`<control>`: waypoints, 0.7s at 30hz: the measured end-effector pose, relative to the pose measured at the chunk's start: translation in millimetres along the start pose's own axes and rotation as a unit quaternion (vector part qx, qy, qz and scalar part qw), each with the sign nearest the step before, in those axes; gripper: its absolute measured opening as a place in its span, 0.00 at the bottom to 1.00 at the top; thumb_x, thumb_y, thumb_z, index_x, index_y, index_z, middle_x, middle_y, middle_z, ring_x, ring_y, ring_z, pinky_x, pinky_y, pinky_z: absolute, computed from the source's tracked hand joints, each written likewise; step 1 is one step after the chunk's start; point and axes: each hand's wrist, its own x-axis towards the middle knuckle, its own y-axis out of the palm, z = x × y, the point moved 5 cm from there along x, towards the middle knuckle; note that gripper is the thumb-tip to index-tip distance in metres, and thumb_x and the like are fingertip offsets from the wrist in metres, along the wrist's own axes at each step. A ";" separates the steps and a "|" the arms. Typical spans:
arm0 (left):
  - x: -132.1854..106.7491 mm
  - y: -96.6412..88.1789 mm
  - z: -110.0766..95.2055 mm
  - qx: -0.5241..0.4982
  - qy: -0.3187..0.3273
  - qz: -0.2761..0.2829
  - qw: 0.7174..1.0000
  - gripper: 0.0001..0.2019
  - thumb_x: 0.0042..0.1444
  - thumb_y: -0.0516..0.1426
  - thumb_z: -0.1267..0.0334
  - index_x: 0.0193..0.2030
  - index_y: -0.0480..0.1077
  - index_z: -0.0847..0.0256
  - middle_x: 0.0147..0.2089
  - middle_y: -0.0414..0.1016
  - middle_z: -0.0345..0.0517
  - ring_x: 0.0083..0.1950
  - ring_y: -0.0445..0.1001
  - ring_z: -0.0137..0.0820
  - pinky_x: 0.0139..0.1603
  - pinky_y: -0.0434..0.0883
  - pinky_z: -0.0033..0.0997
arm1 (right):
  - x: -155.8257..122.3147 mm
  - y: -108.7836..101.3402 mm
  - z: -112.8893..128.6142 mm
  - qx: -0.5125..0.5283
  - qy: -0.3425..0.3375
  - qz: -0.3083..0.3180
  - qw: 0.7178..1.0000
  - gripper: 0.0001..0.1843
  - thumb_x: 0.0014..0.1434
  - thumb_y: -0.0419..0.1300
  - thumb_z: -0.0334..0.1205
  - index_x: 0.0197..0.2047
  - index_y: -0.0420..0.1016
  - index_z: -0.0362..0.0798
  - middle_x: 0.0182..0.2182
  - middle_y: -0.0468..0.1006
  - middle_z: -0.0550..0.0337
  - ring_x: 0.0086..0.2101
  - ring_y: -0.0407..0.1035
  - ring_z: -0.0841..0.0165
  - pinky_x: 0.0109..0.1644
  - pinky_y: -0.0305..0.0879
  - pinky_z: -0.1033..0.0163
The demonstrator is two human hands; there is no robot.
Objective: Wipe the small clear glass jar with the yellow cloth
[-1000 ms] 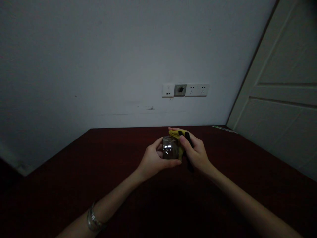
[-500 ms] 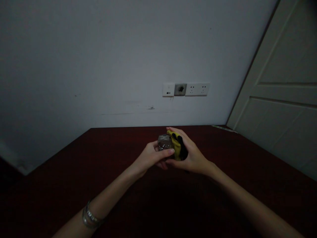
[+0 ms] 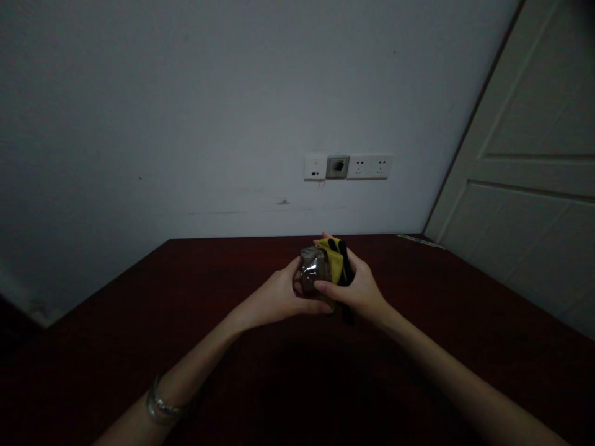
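Note:
My left hand point(image 3: 274, 294) and my right hand point(image 3: 357, 288) meet above the middle of the dark red table. The left hand's fingers wrap a small clear plastic packet point(image 3: 313, 269) with dark contents. A bundle of yellow and black cloth point(image 3: 336, 261) sits in my right hand, pressed against the packet's right side. My right thumb lies across the packet's lower edge. A black strip of the cloth hangs below the right hand. Part of the packet is hidden by my fingers.
The dark red wooden table point(image 3: 139, 334) ends at a white wall point(image 3: 186, 111), which carries a white socket panel point(image 3: 348, 167) above the table. A white panelled door point(image 3: 525, 124) stands at the right. A silver bracelet point(image 3: 162, 406) circles my left wrist.
My hands have drawn closer together, and the packet and cloth now press against each other. Both hands have shifted slightly left, and the packet has turned a little.

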 end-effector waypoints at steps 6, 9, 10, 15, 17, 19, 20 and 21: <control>-2.5 -7.7 -2.0 0.084 0.027 -0.087 0.992 0.33 0.38 0.68 0.60 0.53 0.64 0.62 0.48 0.75 0.53 0.48 0.75 0.43 0.48 0.72 0.46 | -0.3 3.9 -3.4 0.022 0.027 -0.020 0.999 0.44 0.42 0.70 0.46 0.61 0.60 0.48 0.53 0.71 0.46 0.51 0.68 0.54 0.55 0.64 0.46; -1.0 -7.2 2.0 0.041 0.037 -0.100 0.993 0.32 0.39 0.68 0.61 0.52 0.64 0.64 0.47 0.75 0.53 0.46 0.76 0.41 0.46 0.74 0.44 | 0.6 3.6 -4.7 0.025 0.024 -0.014 0.999 0.45 0.43 0.70 0.49 0.62 0.59 0.49 0.54 0.70 0.46 0.51 0.69 0.54 0.55 0.65 0.46; -0.6 -6.7 3.1 0.022 0.042 -0.103 0.994 0.33 0.38 0.68 0.61 0.52 0.64 0.64 0.46 0.75 0.53 0.45 0.76 0.41 0.45 0.74 0.43 | 1.1 3.5 -4.5 0.023 0.017 -0.007 1.000 0.45 0.43 0.69 0.51 0.62 0.58 0.50 0.55 0.69 0.46 0.51 0.68 0.54 0.55 0.64 0.45; 0.4 -5.1 5.6 -0.016 0.074 -0.121 0.990 0.35 0.34 0.70 0.65 0.52 0.62 0.63 0.46 0.75 0.53 0.43 0.78 0.40 0.40 0.77 0.39 | 3.1 0.9 2.4 -0.027 -0.051 0.029 0.998 0.39 0.51 0.61 0.58 0.63 0.58 0.53 0.59 0.64 0.48 0.57 0.61 0.55 0.61 0.56 0.44; 0.8 -3.8 6.4 -0.024 0.085 -0.118 0.989 0.35 0.34 0.70 0.65 0.51 0.62 0.63 0.47 0.75 0.53 0.43 0.78 0.40 0.40 0.77 0.39 | 3.2 -0.9 5.9 -0.044 -0.074 0.033 0.996 0.37 0.53 0.60 0.58 0.62 0.58 0.54 0.59 0.65 0.49 0.58 0.60 0.56 0.61 0.55 0.44; 1.4 -2.3 7.6 -0.028 0.090 -0.110 0.989 0.36 0.33 0.70 0.66 0.51 0.62 0.62 0.47 0.75 0.53 0.44 0.78 0.40 0.41 0.77 0.39 | 3.3 -3.3 10.0 -0.069 -0.096 0.031 0.992 0.35 0.54 0.60 0.56 0.62 0.60 0.54 0.58 0.66 0.50 0.57 0.61 0.56 0.61 0.56 0.43; 1.7 -1.8 8.3 -0.026 0.091 -0.107 0.990 0.36 0.32 0.70 0.66 0.51 0.63 0.62 0.47 0.75 0.53 0.44 0.78 0.40 0.41 0.77 0.40 | 3.3 -4.6 12.7 -0.085 -0.108 0.030 0.990 0.33 0.55 0.60 0.54 0.61 0.60 0.55 0.58 0.66 0.50 0.57 0.61 0.56 0.60 0.56 0.44; 1.9 -1.7 9.0 -0.020 0.091 -0.106 0.990 0.37 0.32 0.70 0.65 0.51 0.63 0.63 0.47 0.75 0.53 0.44 0.78 0.41 0.42 0.77 0.41 | 3.4 -5.8 15.9 -0.100 -0.121 0.031 0.987 0.32 0.55 0.60 0.53 0.61 0.61 0.55 0.58 0.66 0.51 0.56 0.62 0.57 0.60 0.56 0.44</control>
